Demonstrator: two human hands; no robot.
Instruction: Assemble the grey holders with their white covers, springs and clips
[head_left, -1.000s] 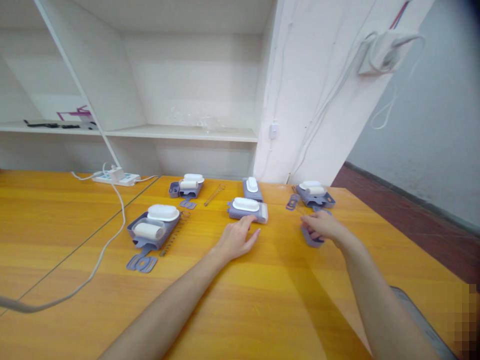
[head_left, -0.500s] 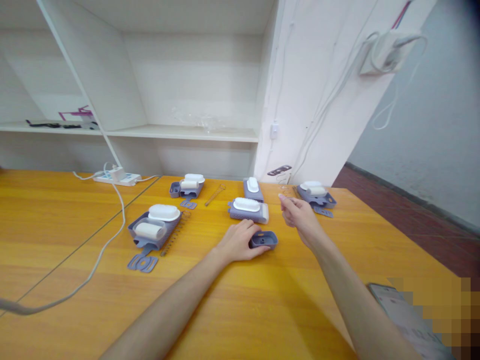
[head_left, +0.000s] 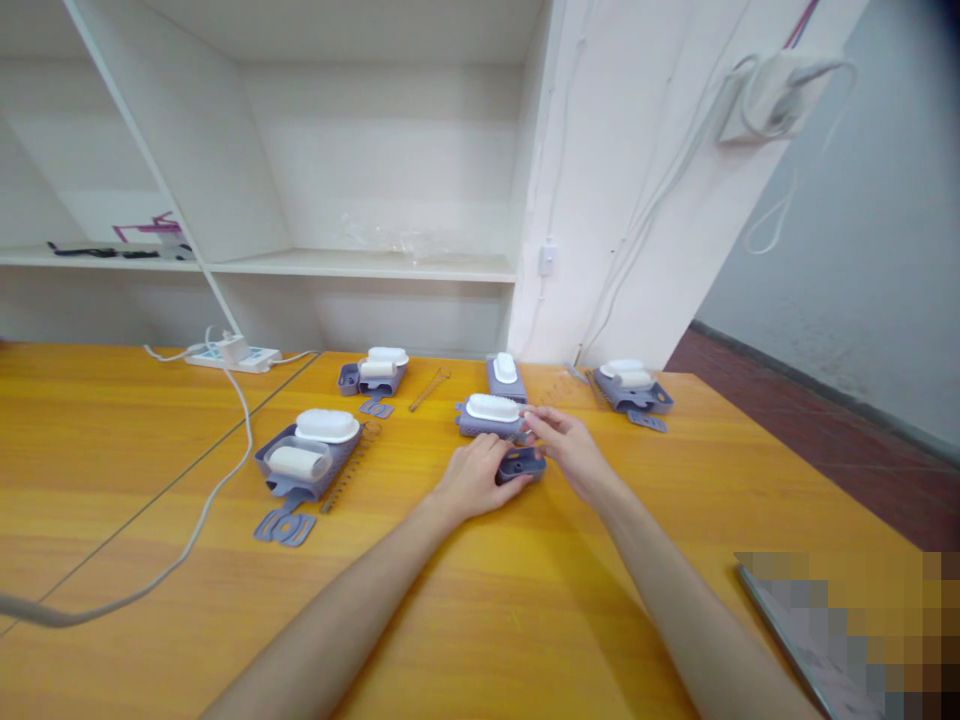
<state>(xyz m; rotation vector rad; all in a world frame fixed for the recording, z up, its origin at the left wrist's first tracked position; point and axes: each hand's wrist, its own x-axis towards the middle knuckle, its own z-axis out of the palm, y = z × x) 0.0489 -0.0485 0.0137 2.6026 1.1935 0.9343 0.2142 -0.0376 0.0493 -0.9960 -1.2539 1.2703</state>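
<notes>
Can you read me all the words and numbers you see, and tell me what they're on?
There are none I can read.
Grey tray in the left hand: no writing shows.
Power strip: any marks are too small to read.
Flat device at lower right: partly covered by blocky squares, nothing readable.

The small grey-purple box (head_left: 529,466) looks matt, smooth plastic — the tabletop (head_left: 465,610) wood-grained, softly glossy.

The left hand (head_left: 474,476) grips an open-topped purple case (head_left: 530,465) — the right hand (head_left: 574,452) bends just beside a white-bristled brush (head_left: 491,408).
</notes>
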